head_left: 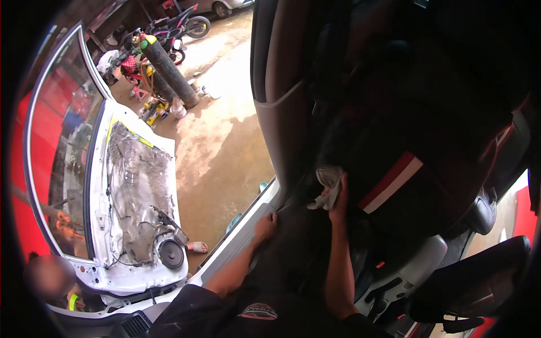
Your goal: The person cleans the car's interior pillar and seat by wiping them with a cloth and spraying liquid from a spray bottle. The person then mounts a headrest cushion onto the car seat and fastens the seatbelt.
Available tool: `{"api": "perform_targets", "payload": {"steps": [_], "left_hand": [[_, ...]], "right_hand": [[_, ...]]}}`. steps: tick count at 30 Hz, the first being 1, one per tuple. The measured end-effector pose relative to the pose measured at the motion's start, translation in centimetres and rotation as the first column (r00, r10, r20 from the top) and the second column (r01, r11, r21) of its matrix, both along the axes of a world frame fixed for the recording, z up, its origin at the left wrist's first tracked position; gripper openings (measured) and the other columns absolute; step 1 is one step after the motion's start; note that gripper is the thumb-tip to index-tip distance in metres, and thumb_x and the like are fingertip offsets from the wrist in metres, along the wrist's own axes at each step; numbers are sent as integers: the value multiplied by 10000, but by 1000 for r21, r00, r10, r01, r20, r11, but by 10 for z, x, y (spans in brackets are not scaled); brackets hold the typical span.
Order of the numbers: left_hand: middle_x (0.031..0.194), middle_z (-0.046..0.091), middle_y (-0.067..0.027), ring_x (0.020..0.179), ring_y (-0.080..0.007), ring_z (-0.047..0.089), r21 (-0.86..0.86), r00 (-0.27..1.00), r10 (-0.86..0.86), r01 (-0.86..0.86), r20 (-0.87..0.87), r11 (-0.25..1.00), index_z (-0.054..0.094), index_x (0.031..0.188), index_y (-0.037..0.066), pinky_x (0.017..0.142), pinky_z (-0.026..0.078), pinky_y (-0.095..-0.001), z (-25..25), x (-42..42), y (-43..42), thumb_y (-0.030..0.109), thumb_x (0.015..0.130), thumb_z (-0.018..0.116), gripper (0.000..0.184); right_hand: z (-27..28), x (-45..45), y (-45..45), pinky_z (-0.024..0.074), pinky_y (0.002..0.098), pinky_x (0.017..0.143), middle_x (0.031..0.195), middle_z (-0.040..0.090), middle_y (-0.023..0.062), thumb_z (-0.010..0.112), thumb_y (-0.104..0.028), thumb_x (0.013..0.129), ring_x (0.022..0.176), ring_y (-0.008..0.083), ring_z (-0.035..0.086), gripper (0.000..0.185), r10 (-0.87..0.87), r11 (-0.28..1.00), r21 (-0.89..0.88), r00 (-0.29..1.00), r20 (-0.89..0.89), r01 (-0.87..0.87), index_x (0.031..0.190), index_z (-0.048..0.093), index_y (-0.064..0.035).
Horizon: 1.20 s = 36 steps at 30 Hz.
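Note:
A crumpled pale grey rag (328, 179) is bunched in my right hand (339, 197), its loose end hanging off to the left over the dark car interior. My left hand (265, 226) is curled closed at the inner edge of the door sill (239, 239). Whether anything lies inside those fingers is hidden. To the right of the rag is a dark seat with a red and white stripe (391, 181). Deep shadow covers the surface below the rag.
The car door (141, 191) stands wide open at left, its inner panel off and a speaker (171, 253) exposed. Another person (51, 281) is beyond it, at lower left. Outside stand gas cylinders (169, 70) and a motorcycle (183, 25). A grey seat base (408, 270) is at right.

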State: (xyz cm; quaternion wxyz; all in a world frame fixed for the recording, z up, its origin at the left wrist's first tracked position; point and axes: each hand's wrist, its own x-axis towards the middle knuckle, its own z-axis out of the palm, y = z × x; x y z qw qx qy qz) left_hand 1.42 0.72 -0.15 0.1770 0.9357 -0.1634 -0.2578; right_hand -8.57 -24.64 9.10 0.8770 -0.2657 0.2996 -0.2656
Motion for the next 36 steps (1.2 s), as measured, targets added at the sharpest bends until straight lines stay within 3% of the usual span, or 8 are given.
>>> {"api": "perform_targets", "payload": {"steps": [4, 10, 14, 16, 19, 24, 29, 36], "left_hand": [[944, 736, -202, 876, -384, 714, -156, 982, -175, 183, 64, 971, 733, 1130, 90, 806, 558, -469, 31, 36, 10, 382, 987, 555, 370], [532, 588, -47, 485, -118, 603, -770, 986, 86, -164, -142, 617, 603, 640, 9, 464, 449, -287, 247, 10, -66, 272, 1024, 573, 467], [530, 571, -20, 421, -71, 518, -953, 900, -313, -279, -303, 119, 597, 628, 16, 393, 372, -249, 353, -37, -81, 206, 991, 641, 413], [521, 557, -15, 405, -81, 498, -969, 852, -523, -148, -23, -199, 603, 634, 3, 393, 358, -238, 386, -53, -81, 167, 969, 672, 379], [559, 571, -64, 427, -158, 516, -778, 632, -656, -130, 413, -615, 618, 659, 4, 409, 369, -276, 428, -80, -100, 192, 991, 619, 382], [833, 693, -173, 655, -199, 621, -495, 488, -648, -418, 585, -762, 713, 919, -66, 539, 465, -279, 453, -115, -122, 157, 904, 728, 223], [632, 585, -148, 471, -193, 551, -514, 669, -698, -517, 256, -684, 615, 696, -10, 451, 397, -269, 446, -146, -102, 122, 972, 542, 315], [646, 564, -148, 539, -181, 563, -409, 665, -593, -436, 454, -802, 589, 784, -50, 474, 414, -265, 464, -130, -118, 62, 975, 500, 238]], "right_hand": [[-1, -32, -5, 468, 307, 851, 1242, 579, 31, 569, -603, 950, 1007, 153, 588, 654, -118, 984, -148, 981, -154, 95, 1399, 510, -132], [-4, -34, -6, 465, 322, 937, 1256, 605, 64, 590, -515, 972, 1091, 169, 587, 580, -143, 981, -153, 973, -183, 116, 1352, 561, -78], [-1, -30, -4, 461, 343, 981, 1278, 616, 98, 515, -490, 1015, 1144, 196, 588, 566, -153, 972, -210, 958, -244, 102, 1321, 590, -19], [-7, -31, 3, 474, 334, 925, 1210, 642, 96, 513, -492, 1014, 1076, 194, 611, 551, -228, 892, -440, 942, -245, 101, 1285, 617, -24], [-20, -31, -8, 356, 399, 1092, 1426, 487, 161, 514, -477, 1014, 1293, 322, 467, 628, -99, 976, -213, 953, -287, 37, 1444, 452, -23], [-28, -31, -15, 338, 410, 1101, 1437, 467, 169, 518, -474, 1012, 1300, 339, 448, 638, -63, 993, -115, 951, -302, 30, 1455, 437, -23], [-27, -32, -4, 394, 381, 991, 1294, 547, 138, 522, -482, 1009, 1152, 279, 522, 576, -103, 973, -230, 939, -327, 26, 1357, 529, -24], [-61, -28, -17, 472, 341, 838, 1094, 659, 95, 527, -494, 1004, 944, 195, 626, 531, -108, 948, -319, 932, -346, -8, 1221, 658, -27]]}}
